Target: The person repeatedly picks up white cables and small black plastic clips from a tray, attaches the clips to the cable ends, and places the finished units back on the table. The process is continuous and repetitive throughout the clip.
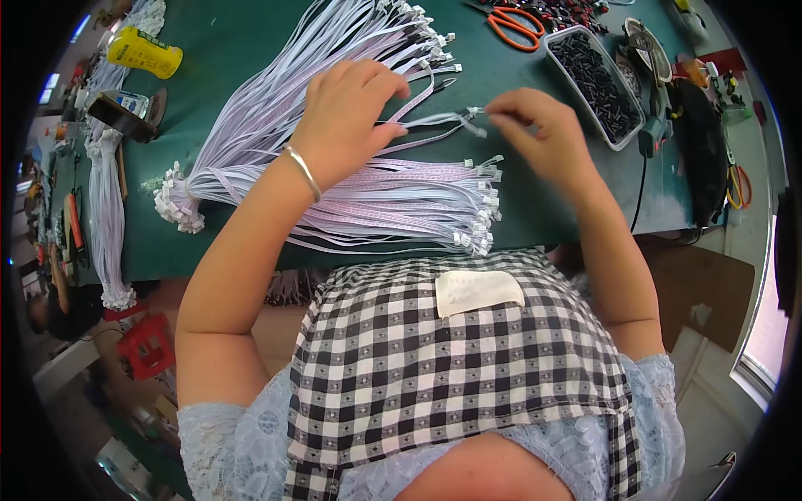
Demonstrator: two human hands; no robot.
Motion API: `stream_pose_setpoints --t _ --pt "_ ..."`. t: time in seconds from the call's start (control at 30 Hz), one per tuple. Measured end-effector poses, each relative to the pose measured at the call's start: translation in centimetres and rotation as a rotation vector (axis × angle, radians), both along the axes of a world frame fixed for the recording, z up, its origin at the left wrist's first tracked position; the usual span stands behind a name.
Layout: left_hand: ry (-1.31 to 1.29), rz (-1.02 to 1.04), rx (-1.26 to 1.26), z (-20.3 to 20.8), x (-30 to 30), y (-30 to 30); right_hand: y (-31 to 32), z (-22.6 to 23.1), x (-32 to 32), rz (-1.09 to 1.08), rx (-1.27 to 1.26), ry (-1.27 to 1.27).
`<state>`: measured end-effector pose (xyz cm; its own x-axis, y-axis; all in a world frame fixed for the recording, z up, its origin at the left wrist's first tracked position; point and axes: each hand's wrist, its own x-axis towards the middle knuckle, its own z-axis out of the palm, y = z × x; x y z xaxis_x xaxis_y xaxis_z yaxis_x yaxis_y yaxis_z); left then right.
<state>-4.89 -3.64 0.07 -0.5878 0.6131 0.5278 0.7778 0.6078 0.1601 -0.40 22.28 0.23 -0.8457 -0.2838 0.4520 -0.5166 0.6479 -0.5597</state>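
Note:
A large bundle of white and pinkish flat cables (393,188) with small white connectors fans out across the green table. My left hand (342,121), with a bangle on its wrist, rests on the bundle's upper part. Its thumb and index finger are apart, and a few separated cables (434,123) run out beside the thumb. At their ends are connectors (474,113), slightly blurred. My right hand (543,134) is just right of these ends, fingers curled and thumb and index tips close together. Whatever lies between those tips is too small to make out.
A clear plastic tub of small black parts (595,88) stands at the right, near orange-handled scissors (515,29). To the left are a yellow bottle (144,52), a dark box-shaped object (125,114) and another white cable bundle (106,209). A black cord (641,196) hangs over the right side.

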Motion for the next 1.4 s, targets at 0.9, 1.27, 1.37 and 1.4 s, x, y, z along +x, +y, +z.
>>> stream_pose_setpoints --t 0.9,1.27,1.37,1.4 --pt "0.001 -0.04 -0.041 -0.7 1.0 -1.4 -3.6 0.2 -0.5 -0.042 0.482 0.339" --pt "0.038 0.056 0.052 -0.6 -0.1 -1.7 -5.0 2.6 -3.4 -0.008 0.628 0.57" --pt "0.012 0.042 0.038 -2.2 -2.3 -1.6 -5.3 1.2 -5.3 -0.019 0.669 0.543" --pt "0.174 0.014 -0.024 -2.1 -1.9 -1.7 -5.4 0.7 -5.5 -0.029 0.664 0.543"
